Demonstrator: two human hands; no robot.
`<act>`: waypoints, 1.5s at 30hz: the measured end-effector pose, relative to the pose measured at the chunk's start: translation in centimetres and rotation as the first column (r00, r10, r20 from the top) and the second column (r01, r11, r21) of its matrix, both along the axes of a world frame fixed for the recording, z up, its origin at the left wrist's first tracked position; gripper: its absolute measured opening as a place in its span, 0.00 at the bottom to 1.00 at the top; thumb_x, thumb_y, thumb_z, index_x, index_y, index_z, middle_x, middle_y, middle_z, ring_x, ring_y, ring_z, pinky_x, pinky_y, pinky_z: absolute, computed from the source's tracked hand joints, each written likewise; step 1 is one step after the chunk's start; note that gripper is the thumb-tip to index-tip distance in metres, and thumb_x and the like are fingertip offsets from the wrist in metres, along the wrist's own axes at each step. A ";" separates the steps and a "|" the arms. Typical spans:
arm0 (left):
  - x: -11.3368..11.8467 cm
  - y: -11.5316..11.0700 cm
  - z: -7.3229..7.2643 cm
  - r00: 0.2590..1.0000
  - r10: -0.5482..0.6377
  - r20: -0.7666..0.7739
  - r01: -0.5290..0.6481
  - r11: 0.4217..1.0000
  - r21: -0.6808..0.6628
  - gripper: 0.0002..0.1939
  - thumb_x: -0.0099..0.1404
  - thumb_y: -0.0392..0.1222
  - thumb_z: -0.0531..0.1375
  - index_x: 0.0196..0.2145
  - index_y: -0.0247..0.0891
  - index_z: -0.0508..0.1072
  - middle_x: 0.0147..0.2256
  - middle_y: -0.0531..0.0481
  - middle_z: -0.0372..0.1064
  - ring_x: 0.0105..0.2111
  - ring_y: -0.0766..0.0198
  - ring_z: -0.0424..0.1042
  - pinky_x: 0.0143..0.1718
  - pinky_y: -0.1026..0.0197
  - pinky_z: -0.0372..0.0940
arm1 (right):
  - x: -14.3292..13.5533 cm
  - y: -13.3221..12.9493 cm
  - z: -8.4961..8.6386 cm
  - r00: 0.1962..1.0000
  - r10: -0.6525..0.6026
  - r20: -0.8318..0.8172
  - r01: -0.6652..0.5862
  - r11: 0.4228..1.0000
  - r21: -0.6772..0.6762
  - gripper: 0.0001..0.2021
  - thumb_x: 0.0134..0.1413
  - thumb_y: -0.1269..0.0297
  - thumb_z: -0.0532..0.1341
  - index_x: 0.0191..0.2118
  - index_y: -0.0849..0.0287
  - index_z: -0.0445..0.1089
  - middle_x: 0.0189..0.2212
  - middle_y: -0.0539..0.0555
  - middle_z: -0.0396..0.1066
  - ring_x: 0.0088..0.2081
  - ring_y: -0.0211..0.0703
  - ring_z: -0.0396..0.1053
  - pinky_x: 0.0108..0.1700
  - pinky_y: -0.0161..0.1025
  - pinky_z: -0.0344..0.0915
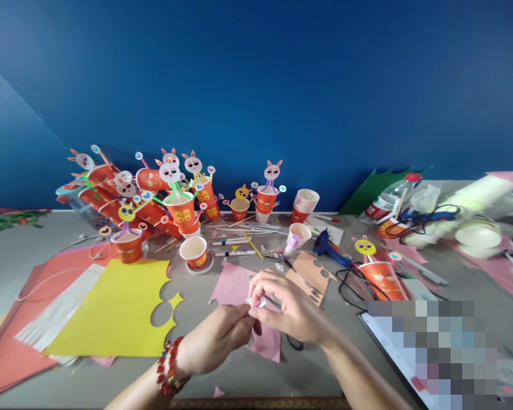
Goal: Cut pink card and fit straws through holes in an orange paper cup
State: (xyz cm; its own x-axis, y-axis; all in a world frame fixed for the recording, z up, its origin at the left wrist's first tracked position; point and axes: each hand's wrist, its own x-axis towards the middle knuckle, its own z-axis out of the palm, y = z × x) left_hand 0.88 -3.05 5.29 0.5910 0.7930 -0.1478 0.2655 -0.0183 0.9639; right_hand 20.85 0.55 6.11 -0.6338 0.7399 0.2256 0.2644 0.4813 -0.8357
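Note:
My left hand (222, 336), with red bead bracelets (167, 367) at the wrist, has its thumb and fingers pinched together. My right hand (290, 304) meets it at the fingertips, fingers curled. Between them is a small white-and-pink piece (257, 304), mostly covered by the fingers; it looks like paper. Something dark and thin passes by the right fingers, and I cannot make out what it is. Both hands are above a pink paper sheet (231, 282). Just beyond the right hand lies an orange paper sheet (301, 266) with cut-outs.
Yellow paper (106, 307) with round cut-outs lies left. Red cups (180, 213) with paper animal figures crowd the back left. Pens (233, 242) are scattered mid-table. A blue glue gun (329, 247), its cable, a bottle (389, 199) and a tablet (393, 353) are at right.

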 end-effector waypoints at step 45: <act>0.1 -0.3 -2.1 0.967 0.172 0.190 -0.146 0.979 -0.142 0.19 0.73 0.54 0.49 0.37 0.35 0.68 0.20 0.59 0.56 0.18 0.73 0.50 0.18 0.69 0.45 | -0.2 0.3 0.1 0.980 -0.116 -0.163 0.093 0.985 -0.146 0.16 0.69 0.54 0.53 0.37 0.58 0.72 0.36 0.55 0.72 0.40 0.46 0.69 0.44 0.39 0.64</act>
